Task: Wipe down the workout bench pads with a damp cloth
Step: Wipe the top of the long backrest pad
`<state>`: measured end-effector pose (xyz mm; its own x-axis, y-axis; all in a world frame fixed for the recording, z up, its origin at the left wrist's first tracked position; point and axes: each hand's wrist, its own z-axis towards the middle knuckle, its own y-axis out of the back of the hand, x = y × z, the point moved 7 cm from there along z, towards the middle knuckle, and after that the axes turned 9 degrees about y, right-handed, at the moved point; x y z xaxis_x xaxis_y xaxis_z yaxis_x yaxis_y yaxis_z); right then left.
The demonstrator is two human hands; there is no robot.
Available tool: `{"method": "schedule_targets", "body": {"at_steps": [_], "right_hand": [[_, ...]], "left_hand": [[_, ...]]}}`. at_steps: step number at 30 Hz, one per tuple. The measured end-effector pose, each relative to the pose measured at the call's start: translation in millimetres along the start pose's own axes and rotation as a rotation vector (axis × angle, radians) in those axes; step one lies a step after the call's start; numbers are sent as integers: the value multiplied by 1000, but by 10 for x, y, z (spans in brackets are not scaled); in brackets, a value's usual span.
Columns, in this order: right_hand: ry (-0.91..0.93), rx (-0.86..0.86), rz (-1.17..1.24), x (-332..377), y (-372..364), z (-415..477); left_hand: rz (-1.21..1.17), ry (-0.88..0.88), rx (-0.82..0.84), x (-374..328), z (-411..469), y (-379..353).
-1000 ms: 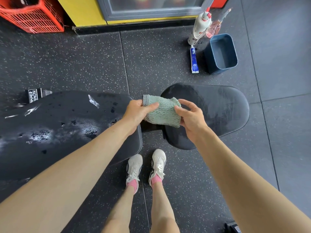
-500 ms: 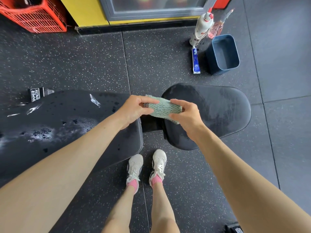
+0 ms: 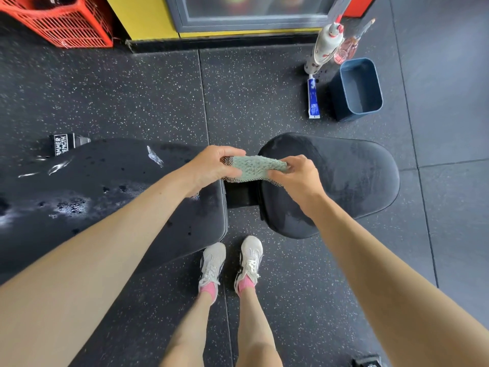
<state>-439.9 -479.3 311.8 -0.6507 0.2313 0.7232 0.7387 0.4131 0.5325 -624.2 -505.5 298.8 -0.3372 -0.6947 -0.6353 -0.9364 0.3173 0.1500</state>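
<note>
Black vinyl, long back pad [image 3: 113,197]: on your left, beaded with drops and pale foam patches, by the look of it not yet wiped. Left hand [image 3: 209,165]: fingers curled over one end of the cloth. Green knit cloth [image 3: 254,168]: bunched into a roll, held between both your hands over the gap between the pads. Right hand [image 3: 296,176]: pinching the other end. Seat pad [image 3: 344,181]: on your right, dull with a thin damp film. Advice: fold to a flat wad, press it flat on the wet pad, and draw long overlapping strokes, turning the cloth as it loads. Blue tub [image 3: 357,88]: far right, on the floor.
</note>
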Motion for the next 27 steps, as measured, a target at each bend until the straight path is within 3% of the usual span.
{"method": "schedule_targets", "body": {"at_steps": [3,6,10,14,18,23,27], "right_hand": [[-73,32,300,7,-90,-54],[-109,34,432,-13,-164,-82],[-235,-34,623,-88,-175,-63],[-324,-81,857,-86,-235,-46],[-347,-59,910,-38,-304,-62],[-293,30,1048,18,-365,-50],[-285,73,937,-16,-377,-66]], "left_hand": [[-41,13,-20,20,3,5],[-131,24,-113,74,32,68],[-350,73,-11,91,32,55],[-238,86,17,36,19,7],[-119,153,-27,-7,1,19],[-326,197,-29,136,-23,-46],[-245,166,-134,211,-53,-1]]}}
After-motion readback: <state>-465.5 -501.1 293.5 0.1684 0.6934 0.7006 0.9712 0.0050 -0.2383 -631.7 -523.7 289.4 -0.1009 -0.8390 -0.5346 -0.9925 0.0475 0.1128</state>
